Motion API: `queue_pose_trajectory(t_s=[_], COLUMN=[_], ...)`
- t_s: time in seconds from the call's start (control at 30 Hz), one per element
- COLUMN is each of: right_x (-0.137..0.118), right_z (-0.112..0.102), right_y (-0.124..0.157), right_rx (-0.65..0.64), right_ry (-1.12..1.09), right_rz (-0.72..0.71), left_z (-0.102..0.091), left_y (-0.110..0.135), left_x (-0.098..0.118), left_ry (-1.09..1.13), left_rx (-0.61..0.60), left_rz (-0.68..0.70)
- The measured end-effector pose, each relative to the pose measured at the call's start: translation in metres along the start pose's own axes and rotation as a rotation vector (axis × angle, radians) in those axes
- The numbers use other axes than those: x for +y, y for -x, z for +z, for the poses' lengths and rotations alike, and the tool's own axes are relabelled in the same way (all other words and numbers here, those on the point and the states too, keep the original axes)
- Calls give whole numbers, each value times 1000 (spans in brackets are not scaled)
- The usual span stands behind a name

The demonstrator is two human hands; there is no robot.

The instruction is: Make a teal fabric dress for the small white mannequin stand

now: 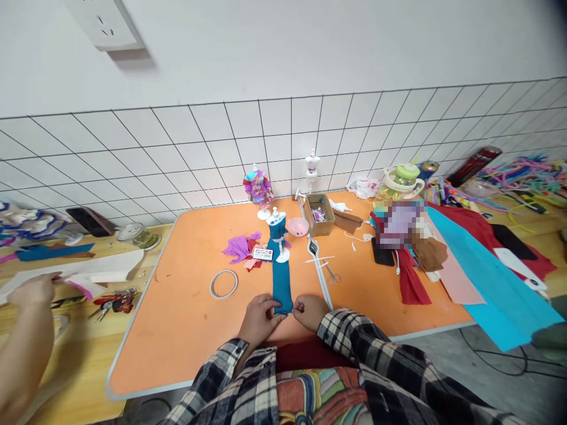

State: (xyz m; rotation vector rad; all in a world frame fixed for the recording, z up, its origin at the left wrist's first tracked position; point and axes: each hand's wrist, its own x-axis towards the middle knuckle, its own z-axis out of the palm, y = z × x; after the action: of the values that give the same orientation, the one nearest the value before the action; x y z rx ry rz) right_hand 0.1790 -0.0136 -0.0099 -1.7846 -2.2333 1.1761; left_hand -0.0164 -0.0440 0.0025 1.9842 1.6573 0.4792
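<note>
A teal strip point(282, 282), of cloth or crepe paper, lies lengthwise on the orange table, its near end close to me. My left hand point(261, 320) pinches that near end from the left, thumb and fingers curled over its folded edge. At the right corner, my right hand point(311, 313) is closed, its fingertips pressed together against the strip's edge. Just beyond stands a small white dress form point(280, 233) dressed in teal, its round base on or beside the strip's far part. A small white-and-red box point(263, 254) lies left of the base.
Left of the strip lies a tape roll point(224, 284); scissors point(332, 275) lie right. Behind are a pink bowl point(298, 227), a cardboard box point(319, 215) and a purple-dressed form point(258, 189). Another person's hand point(33, 288) touches white material on the left table. Blue sheets point(482, 277) overhang the right edge.
</note>
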Motion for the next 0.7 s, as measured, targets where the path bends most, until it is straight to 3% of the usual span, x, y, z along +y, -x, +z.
queue_pose_trajectory(t_s=[0.3, 0.7], right_x=[-9, -13], right_z=[-7, -5], right_y=[2, -8], right_rx=[0, 4], right_ry=[-20, 32], right_rz=[49, 115], left_z=[-3, -4], left_y=[-2, -8], left_x=[4, 9], left_ry=[-79, -196], left_rx=[11, 14], left_rz=[-117, -96])
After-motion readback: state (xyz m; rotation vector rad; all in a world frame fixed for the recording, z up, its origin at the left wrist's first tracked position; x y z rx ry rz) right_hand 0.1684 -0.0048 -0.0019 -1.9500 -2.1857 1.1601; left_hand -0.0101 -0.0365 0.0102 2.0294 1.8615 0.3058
